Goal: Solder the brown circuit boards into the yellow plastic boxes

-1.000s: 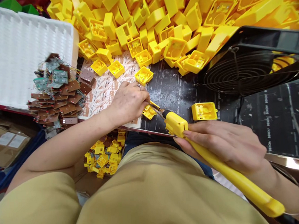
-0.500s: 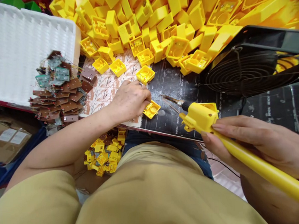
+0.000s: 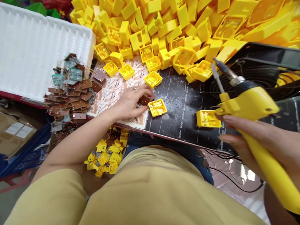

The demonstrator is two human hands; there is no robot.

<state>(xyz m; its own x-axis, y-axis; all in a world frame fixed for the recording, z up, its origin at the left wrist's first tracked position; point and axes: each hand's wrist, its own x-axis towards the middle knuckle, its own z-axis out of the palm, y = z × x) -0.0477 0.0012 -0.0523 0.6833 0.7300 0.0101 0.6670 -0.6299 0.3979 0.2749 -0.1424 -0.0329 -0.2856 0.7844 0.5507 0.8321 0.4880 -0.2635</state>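
Note:
My right hand (image 3: 244, 137) is closed around the yellow handle of a soldering gun (image 3: 250, 104). The gun's metal tip and thin feed tube point up and to the left, over the fan. Just left of the gun, a small yellow case (image 3: 208, 118) lies on the black bench surface. My left hand (image 3: 131, 101) rests at the bench with its fingers curled over a brown circuit board (image 3: 144, 99), partly hidden by them. Close against the thumb sits an open yellow case (image 3: 157, 107), its inside facing up. Another open yellow case (image 3: 153, 79) lies beyond the fingertips.
A large heap of yellow cases (image 3: 157, 21) covers the back. Brown circuit boards (image 3: 73, 93) are piled at left beside a white foam tray (image 3: 36, 48). A black fan (image 3: 252, 50) stands at right. Below the bench edge are more filled yellow cases (image 3: 104, 158).
My right hand has raised the soldering gun and swung its tip upward, away from the bench. My left fingers have drawn back from the nearby case, uncovering its inside. The view has shifted slightly.

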